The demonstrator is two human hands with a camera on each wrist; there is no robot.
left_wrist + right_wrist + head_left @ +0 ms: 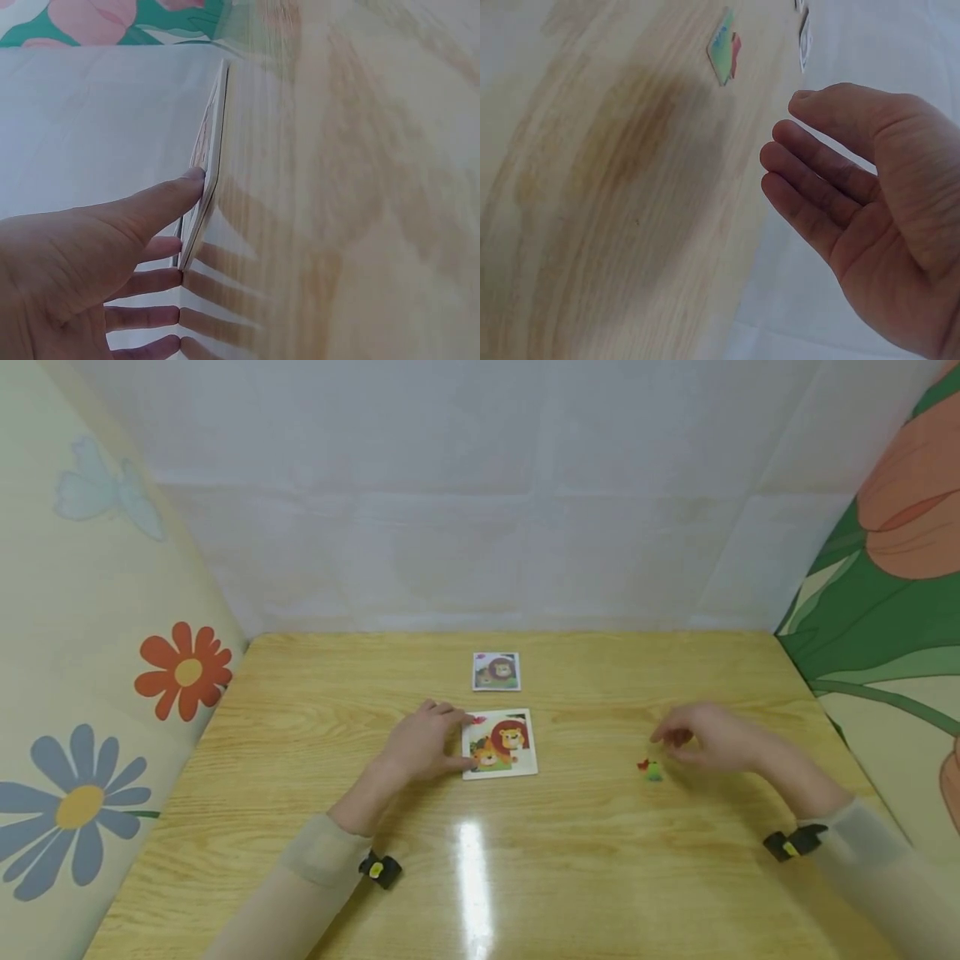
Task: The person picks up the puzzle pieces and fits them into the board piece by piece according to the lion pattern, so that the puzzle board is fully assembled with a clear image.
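Note:
A square puzzle board [498,745] with a lion picture lies on the table, partly filled, with bare white at its upper right and lower right. My left hand [423,742] rests at its left edge, thumb near the lower corner and fingers at the upper one. In the left wrist view the thumb [176,196] touches the board's edge and the other fingers extend straight. My right hand [708,739] holds nothing; its fingers are loosely bent above the table. Just left of and below its fingertips lie small green and red puzzle pieces [652,771], also in the right wrist view.
Behind the board lies a smaller square card [496,671] with a matching lion picture. The wooden table [600,860] meets a white cloth backdrop [480,527]. Flower-patterned panels [187,568] stand along both sides.

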